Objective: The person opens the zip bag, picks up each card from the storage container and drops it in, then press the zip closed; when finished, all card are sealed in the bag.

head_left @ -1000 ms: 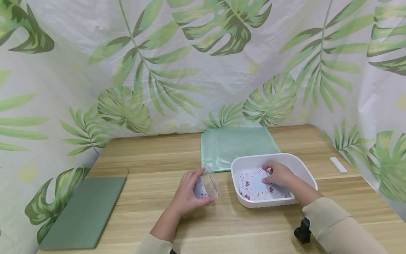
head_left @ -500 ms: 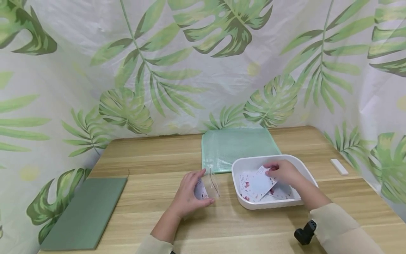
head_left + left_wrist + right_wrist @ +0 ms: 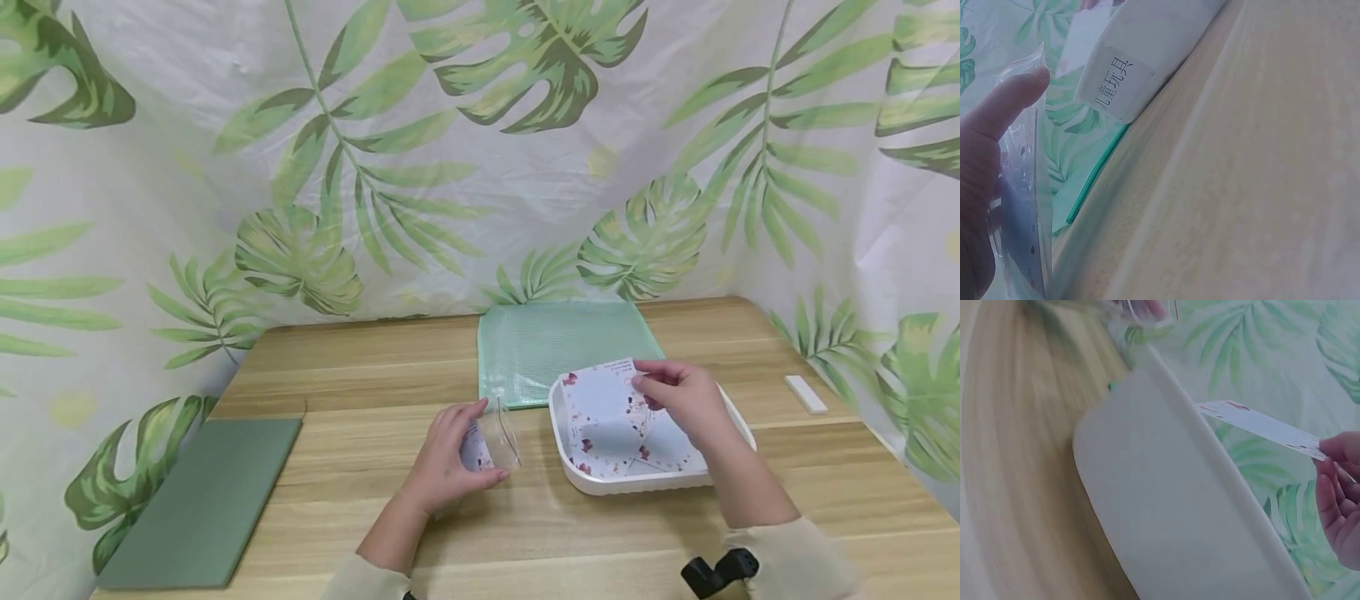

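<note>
My left hand [image 3: 448,462] grips a clear zip bag [image 3: 504,437] above the table, thumb on one side and fingers on the other. A printed card [image 3: 1021,219] shows inside that bag in the left wrist view. My right hand [image 3: 693,408] pinches a white card [image 3: 600,398] with red floral print by its right edge, between thumb and fingers. That card is held tilted over a white plastic tub [image 3: 645,486]. Similar cards [image 3: 671,454] lie in the tub, partly covered by the raised one.
Behind the tub lies a pale green mesh pouch [image 3: 562,346]. A flat green board [image 3: 202,504] is at the table's left, and a small white block [image 3: 806,394] near its right edge. The tub's side carries a printed label [image 3: 1115,81]. A leaf-patterned curtain [image 3: 420,167] hangs behind.
My right hand has lifted a card out of the pile in the tub, raising it above the rim. The left hand and its bag have stayed in place.
</note>
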A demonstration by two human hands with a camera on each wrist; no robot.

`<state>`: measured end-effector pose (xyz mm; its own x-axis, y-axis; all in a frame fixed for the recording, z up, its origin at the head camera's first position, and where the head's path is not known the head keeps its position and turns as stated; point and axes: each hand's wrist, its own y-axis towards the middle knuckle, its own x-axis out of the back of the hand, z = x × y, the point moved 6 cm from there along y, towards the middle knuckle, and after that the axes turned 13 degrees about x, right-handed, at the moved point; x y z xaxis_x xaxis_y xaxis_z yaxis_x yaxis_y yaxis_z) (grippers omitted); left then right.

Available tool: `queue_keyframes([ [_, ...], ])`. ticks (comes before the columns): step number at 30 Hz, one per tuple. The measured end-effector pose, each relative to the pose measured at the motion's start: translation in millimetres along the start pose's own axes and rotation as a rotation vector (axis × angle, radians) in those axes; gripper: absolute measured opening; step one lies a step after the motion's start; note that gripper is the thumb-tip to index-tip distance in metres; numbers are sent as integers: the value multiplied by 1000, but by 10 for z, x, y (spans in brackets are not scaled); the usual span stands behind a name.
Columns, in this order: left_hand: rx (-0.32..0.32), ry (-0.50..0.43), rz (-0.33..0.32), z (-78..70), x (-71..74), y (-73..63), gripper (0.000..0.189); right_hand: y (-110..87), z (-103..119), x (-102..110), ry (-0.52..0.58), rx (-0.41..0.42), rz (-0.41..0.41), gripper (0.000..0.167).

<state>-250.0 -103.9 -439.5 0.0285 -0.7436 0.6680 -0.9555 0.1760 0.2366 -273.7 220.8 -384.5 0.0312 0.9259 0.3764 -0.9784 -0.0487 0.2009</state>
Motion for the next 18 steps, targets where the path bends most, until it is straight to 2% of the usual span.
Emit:
queue_keyframes([
  [3, 11, -2, 4, 2, -1, 0, 96, -59, 84, -127, 148, 12, -83, 45],
  [6, 16, 0, 10, -1, -3, 0, 96, -117, 127, -299, 258, -12, -117, 44],
  [12, 11, 8, 7, -6, 0, -3, 97, -176, 125, -604, 303, -52, -51, 41],
  [18, 3, 27, -10, -9, 12, -8, 96, -190, 119, -731, 285, -42, 23, 42],
])
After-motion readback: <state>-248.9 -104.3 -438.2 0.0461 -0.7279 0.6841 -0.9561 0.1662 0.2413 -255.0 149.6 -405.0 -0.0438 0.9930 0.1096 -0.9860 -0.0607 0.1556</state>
